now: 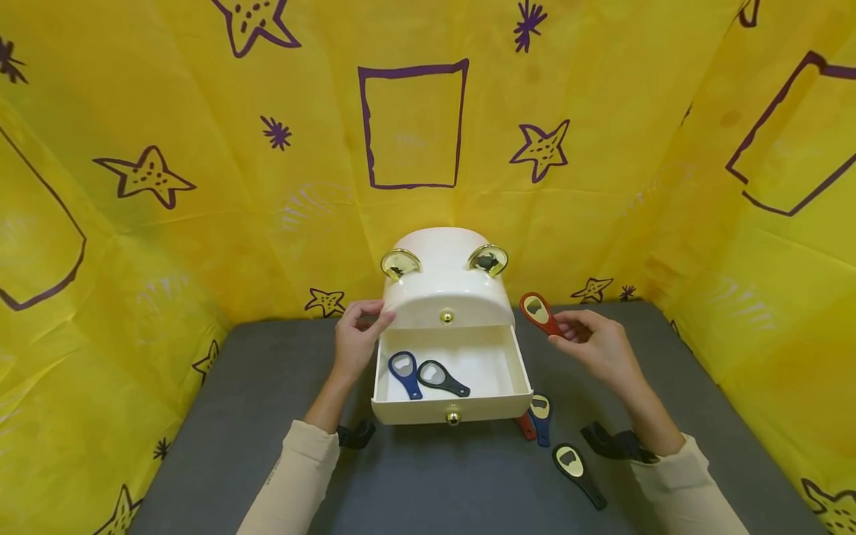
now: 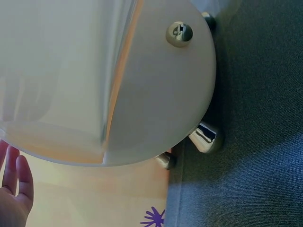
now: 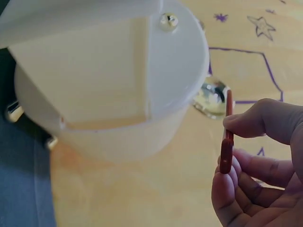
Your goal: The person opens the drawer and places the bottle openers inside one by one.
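Observation:
A white two-tier drawer box with gold ear-like trims stands on the table, its lower drawer pulled out. Inside the drawer lie a blue bottle opener and a black bottle opener. My right hand pinches a red bottle opener between thumb and fingers, in the air just right of the box. Edge-on, that opener shows in the right wrist view. My left hand rests against the box's left side, its fingers fairly straight at the wall.
Right of the drawer on the grey table lie a blue bottle opener, a red one partly hidden by the drawer, and a black one. Yellow patterned cloth encloses the back and sides.

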Demonstrator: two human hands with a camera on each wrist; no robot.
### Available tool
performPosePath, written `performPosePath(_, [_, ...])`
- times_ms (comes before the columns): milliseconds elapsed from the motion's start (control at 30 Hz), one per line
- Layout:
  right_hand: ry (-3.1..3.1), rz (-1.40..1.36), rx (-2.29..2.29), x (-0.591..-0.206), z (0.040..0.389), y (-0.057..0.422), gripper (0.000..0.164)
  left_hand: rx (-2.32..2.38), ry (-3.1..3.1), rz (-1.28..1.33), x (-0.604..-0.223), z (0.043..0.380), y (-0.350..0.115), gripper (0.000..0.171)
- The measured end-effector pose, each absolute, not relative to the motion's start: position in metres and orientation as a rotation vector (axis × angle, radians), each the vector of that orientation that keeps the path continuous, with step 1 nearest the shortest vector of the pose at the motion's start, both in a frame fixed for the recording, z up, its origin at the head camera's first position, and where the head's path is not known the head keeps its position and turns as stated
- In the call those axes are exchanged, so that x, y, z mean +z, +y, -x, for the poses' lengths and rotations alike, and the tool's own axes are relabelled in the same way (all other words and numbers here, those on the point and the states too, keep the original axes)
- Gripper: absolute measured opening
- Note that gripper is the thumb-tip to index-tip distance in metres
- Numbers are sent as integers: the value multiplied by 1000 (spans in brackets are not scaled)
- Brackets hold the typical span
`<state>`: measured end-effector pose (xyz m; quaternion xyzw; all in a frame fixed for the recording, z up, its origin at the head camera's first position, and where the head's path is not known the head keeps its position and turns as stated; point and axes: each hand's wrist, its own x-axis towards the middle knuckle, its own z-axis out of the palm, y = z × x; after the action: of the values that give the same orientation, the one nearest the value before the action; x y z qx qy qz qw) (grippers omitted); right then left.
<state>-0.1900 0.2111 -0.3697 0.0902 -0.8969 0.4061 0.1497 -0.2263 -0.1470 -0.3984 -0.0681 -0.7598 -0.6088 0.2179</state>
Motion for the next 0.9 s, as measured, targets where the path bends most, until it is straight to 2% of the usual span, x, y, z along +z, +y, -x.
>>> performPosePath(467, [-2607, -441, 1198, -353, 188, 185, 25, -1681, -2104, 182, -401, 226, -147, 25])
performPosePath(900, [-2701, -674, 1184, -356, 192, 164, 23, -1671, -2119, 177, -400, 226, -147, 25])
